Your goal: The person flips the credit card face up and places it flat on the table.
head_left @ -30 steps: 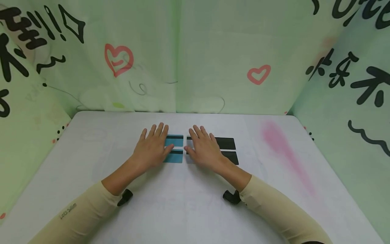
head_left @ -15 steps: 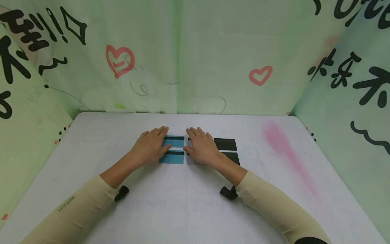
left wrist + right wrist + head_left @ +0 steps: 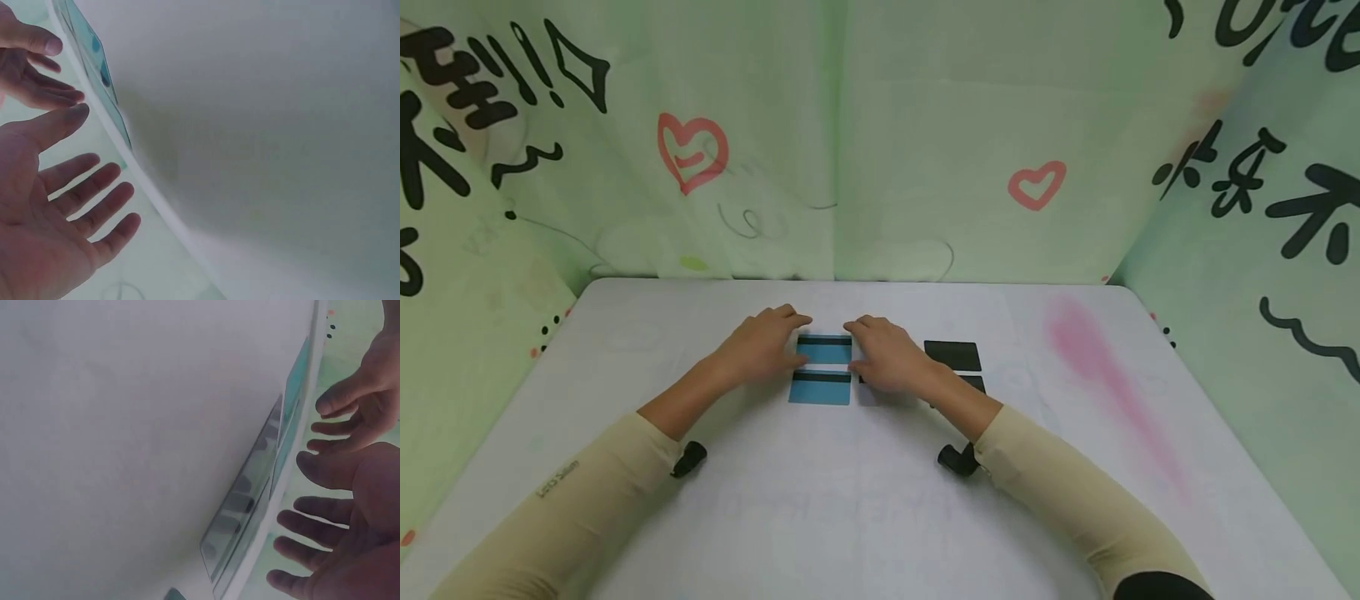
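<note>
Two blue cards (image 3: 820, 392), each with a black stripe, lie one before the other on the white table. My left hand (image 3: 760, 343) is just left of them, fingertips near the far blue card and thumb near its left edge. Right of the blue cards, my right hand (image 3: 889, 357) is over grey cards (image 3: 868, 396), mostly hidden beneath it. Black cards (image 3: 952, 356) lie farther right, the near one partly behind my wrist. In the wrist views the left hand (image 3: 59, 212) and right hand (image 3: 350, 531) have loosely spread fingers, apart from the cards, holding nothing.
The white table (image 3: 820, 517) ends at a green cloth wall (image 3: 917, 142) with black writing and red hearts. More cloth rises on both sides. A pink stain (image 3: 1112, 392) marks the table at right. A black device (image 3: 958, 460) is at the right forearm.
My left hand has drawn leftward, baring the blue cards. Both hands have tilted and their fingers look more bent. My right fingertips have shifted slightly left; the cards have stayed put.
</note>
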### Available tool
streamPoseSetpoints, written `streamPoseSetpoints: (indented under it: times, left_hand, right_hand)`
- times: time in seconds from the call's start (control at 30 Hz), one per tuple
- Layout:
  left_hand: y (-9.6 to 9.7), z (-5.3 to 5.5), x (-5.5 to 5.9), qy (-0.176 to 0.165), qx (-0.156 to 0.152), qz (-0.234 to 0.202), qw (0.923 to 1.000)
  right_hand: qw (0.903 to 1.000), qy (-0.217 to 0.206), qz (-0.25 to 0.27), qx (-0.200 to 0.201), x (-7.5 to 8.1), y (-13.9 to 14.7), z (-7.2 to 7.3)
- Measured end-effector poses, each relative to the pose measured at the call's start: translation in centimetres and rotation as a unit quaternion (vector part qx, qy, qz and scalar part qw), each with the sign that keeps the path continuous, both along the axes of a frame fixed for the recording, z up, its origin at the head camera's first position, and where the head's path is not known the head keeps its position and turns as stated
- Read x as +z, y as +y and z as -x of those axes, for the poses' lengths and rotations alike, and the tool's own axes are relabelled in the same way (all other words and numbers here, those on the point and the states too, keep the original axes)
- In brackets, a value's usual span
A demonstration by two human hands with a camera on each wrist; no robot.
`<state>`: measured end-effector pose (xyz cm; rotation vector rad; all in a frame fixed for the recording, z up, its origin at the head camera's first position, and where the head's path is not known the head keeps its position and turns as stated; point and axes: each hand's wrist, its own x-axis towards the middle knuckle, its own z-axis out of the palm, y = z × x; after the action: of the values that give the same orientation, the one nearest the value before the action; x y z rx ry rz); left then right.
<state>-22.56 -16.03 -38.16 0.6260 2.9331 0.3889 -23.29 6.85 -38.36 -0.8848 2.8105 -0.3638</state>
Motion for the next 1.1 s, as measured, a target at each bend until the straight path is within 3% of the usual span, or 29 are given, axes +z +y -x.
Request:
streamPoseSetpoints:
  times: [0.27,0.57,1.1]
  left_hand:
    - [-0.9,1.4,-0.1,-0.035,-0.022,-0.034,0.9986]
    - [-1.4,2.8,-0.5,-0.059,-0.062,-0.035,0.9957]
    - [-1.4,3.3,-0.2,-0.059,-0.084,-0.035,0.9941]
  right_hand:
    - [0.9996,-0.026,-0.008,0.012,0.3,-0.2,1.3]
    - [0.9993,-0.035,-0.003,0.015,0.0,-0.1,2.0]
    - [0.9993,-0.030,-0.002,0.022,-0.7,-0.5,3.0]
